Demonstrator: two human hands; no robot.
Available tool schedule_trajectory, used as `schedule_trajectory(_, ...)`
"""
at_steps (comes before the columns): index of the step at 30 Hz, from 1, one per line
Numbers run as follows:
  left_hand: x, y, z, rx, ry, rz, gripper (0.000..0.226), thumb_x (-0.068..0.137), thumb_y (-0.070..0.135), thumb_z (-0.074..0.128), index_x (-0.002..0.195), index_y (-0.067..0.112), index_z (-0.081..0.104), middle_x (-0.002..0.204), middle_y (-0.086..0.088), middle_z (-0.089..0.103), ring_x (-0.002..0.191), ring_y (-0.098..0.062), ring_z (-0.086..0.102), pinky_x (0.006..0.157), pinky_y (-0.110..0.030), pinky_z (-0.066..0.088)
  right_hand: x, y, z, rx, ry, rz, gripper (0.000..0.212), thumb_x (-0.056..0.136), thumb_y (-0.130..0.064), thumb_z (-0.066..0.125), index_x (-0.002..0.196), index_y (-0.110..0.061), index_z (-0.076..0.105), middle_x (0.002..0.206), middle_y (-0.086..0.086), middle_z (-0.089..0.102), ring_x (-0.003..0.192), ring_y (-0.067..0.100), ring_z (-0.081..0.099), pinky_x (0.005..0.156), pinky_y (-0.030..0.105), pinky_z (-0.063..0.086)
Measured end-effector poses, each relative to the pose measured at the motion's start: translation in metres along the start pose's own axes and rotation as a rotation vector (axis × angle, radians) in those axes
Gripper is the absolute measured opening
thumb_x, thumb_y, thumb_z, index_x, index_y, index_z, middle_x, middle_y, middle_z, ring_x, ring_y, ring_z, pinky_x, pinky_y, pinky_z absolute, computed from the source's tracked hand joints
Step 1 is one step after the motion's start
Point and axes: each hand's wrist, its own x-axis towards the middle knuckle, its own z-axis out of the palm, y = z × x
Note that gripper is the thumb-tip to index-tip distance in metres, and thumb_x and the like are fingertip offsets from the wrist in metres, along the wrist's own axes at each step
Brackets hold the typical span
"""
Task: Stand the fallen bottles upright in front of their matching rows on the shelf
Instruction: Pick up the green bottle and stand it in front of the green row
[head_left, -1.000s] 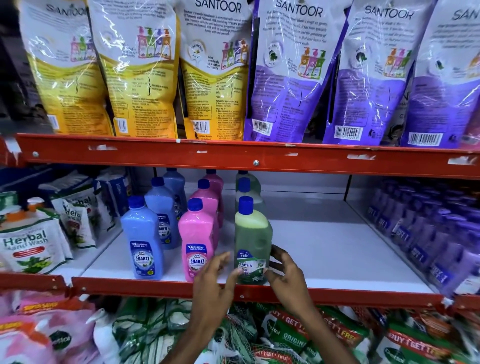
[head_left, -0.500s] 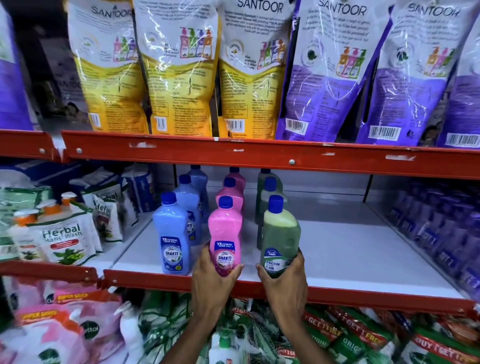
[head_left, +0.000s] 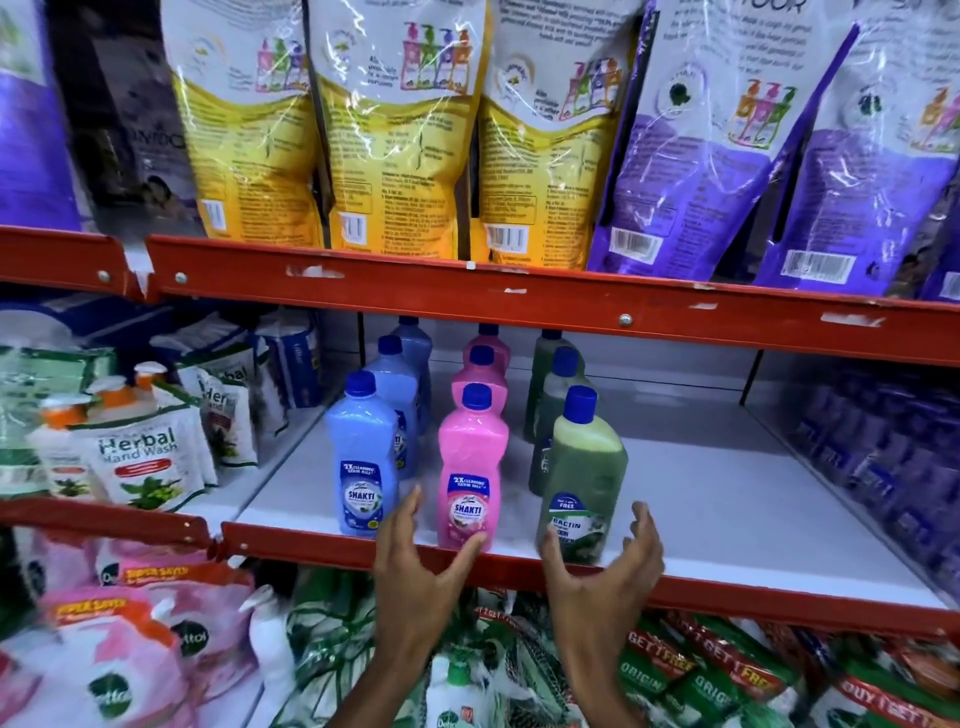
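Observation:
Three rows of blue-capped bottles stand upright on the white shelf (head_left: 701, 519). The front blue bottle (head_left: 360, 457), the front pink bottle (head_left: 471, 467) and the front green bottle (head_left: 584, 478) line up near the shelf's red front edge. My left hand (head_left: 415, 566) is spread just below the pink bottle, fingers apart, thumb tip near its base. My right hand (head_left: 608, 566) cups open around the base of the green bottle, thumb left of it and fingers to its right, not gripping it.
An upper red shelf beam (head_left: 519, 296) hangs above the bottles, loaded with yellow and purple refill pouches (head_left: 400, 156). Herbal hand wash packs (head_left: 140, 462) sit to the left, purple bottles (head_left: 883, 467) to the right. Pouches fill the shelf below.
Both hands have let go of the pink and green bottles and pulled back, fingers spread. The view has moved closer and shifted left.

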Motion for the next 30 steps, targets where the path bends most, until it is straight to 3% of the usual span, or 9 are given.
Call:
schedule_trajectory(2, -0.005, -0.010, -0.019, -0.032, 0.123, 0.107, 0.070, 0.070, 0.062, 0.077, 0.127, 0.031, 0.051, 0.123, 0.010, 0.055, 0.114, -0.008, 0.058, 0.102, -0.013, 0.045, -0.019, -0.005, 0.002, 0.108, 0.026, -0.154, 0.079, 0.070, -0.043, 0.077, 0.138, -0.037, 0.035, 0.132, -0.009, 0.039, 0.114, 0.009, 0.047, 0.090, 0.030, 0.052)
schedule_trajectory(4, 0.000, -0.023, -0.039, 0.015, 0.221, 0.160, 0.062, 0.072, 0.048, 0.077, 0.123, 0.022, 0.051, 0.117, 0.007, 0.051, 0.110, -0.014, 0.057, 0.100, -0.006, 0.038, -0.037, -0.013, 0.017, 0.113, -0.043, -0.219, 0.068, 0.073, -0.041, 0.073, 0.134, -0.032, 0.043, 0.129, -0.007, 0.046, 0.113, 0.010, 0.051, 0.093, 0.026, 0.051)
schedule_trajectory(8, 0.031, -0.033, -0.056, 0.118, 0.188, 0.020, 0.091, 0.066, 0.038, 0.088, 0.136, 0.012, 0.038, 0.132, -0.008, 0.047, 0.122, -0.025, 0.051, 0.103, -0.028, 0.045, -0.047, -0.037, 0.057, -0.009, -0.254, -0.070, 0.098, 0.072, -0.049, 0.077, 0.148, -0.015, 0.026, 0.149, 0.008, 0.037, 0.135, 0.023, 0.044, 0.109, 0.041, 0.045)
schedule_trajectory(10, 0.045, -0.032, -0.057, 0.124, 0.100, -0.018, 0.102, 0.062, 0.041, 0.091, 0.143, 0.009, 0.035, 0.138, -0.013, 0.047, 0.127, -0.028, 0.051, 0.103, -0.036, 0.049, -0.044, -0.046, 0.073, -0.078, -0.263, -0.014, 0.104, 0.067, -0.051, 0.080, 0.145, -0.005, 0.030, 0.144, 0.017, 0.045, 0.130, 0.030, 0.051, 0.103, 0.044, 0.049)
schedule_trajectory(12, 0.057, -0.033, -0.055, 0.112, 0.048, -0.030, 0.105, 0.060, 0.044, 0.091, 0.143, 0.008, 0.037, 0.138, -0.014, 0.052, 0.125, -0.030, 0.055, 0.100, -0.040, 0.053, -0.041, -0.051, 0.083, -0.154, -0.252, 0.027, 0.095, 0.061, -0.056, 0.081, 0.131, -0.004, 0.043, 0.123, 0.017, 0.062, 0.110, 0.032, 0.064, 0.087, 0.042, 0.056)
schedule_trajectory(15, 0.065, -0.039, -0.054, 0.120, 0.038, -0.065, 0.092, 0.061, 0.047, 0.089, 0.134, 0.015, 0.044, 0.124, -0.010, 0.064, 0.111, -0.030, 0.065, 0.086, -0.036, 0.056, -0.040, -0.056, 0.094, -0.242, -0.217, 0.080, 0.085, 0.058, -0.060, 0.080, 0.117, -0.007, 0.050, 0.100, 0.013, 0.069, 0.089, 0.031, 0.069, 0.071, 0.040, 0.058)
schedule_trajectory(20, 0.065, -0.045, -0.049, 0.133, 0.055, -0.065, 0.083, 0.060, 0.043, 0.090, 0.127, 0.016, 0.048, 0.113, -0.009, 0.067, 0.100, -0.029, 0.068, 0.074, -0.026, 0.047, -0.041, -0.057, 0.096, -0.285, -0.166, 0.077, 0.082, 0.058, -0.059, 0.078, 0.116, -0.008, 0.051, 0.095, 0.010, 0.070, 0.085, 0.030, 0.070, 0.068, 0.037, 0.056)
schedule_trajectory(26, 0.065, -0.046, -0.048, 0.117, 0.071, -0.056, 0.087, 0.059, 0.044, 0.090, 0.130, 0.020, 0.045, 0.116, -0.007, 0.066, 0.103, -0.025, 0.067, 0.077, -0.026, 0.049, -0.039, -0.057, 0.095, -0.280, -0.214, 0.083, 0.079, 0.056, -0.062, 0.075, 0.112, -0.013, 0.048, 0.091, 0.005, 0.068, 0.079, 0.025, 0.069, 0.066, 0.038, 0.059)
schedule_trajectory(30, 0.061, -0.041, -0.050, 0.116, 0.062, -0.064, 0.088, 0.060, 0.046, 0.090, 0.131, 0.018, 0.045, 0.118, -0.009, 0.066, 0.105, -0.029, 0.067, 0.081, -0.033, 0.054, -0.040, -0.058, 0.090, -0.263, -0.242, 0.080, 0.086, 0.055, -0.063, 0.078, 0.117, -0.011, 0.049, 0.093, 0.004, 0.068, 0.080, 0.023, 0.069, 0.064, 0.034, 0.058)
